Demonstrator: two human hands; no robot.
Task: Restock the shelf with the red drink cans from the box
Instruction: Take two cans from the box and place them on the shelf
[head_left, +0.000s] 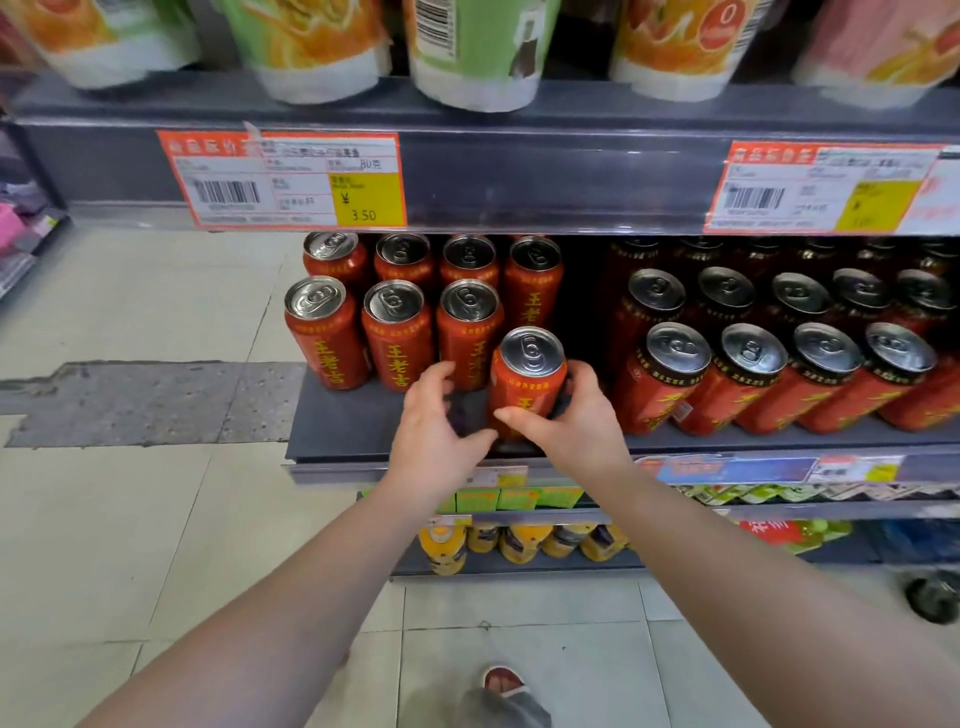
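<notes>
A red drink can with yellow characters stands upright near the front of the grey shelf. My right hand wraps around it, thumb across its front. My left hand hovers just left of the can with fingers spread and holds nothing. Behind and to the left, two rows of the same red cans stand on the shelf. The box is out of view.
To the right stand several red-and-black cans. The upper shelf edge with price tags overhangs the cans. Lower shelves hold green cartons and orange bottles. Tiled floor lies left; my foot is below.
</notes>
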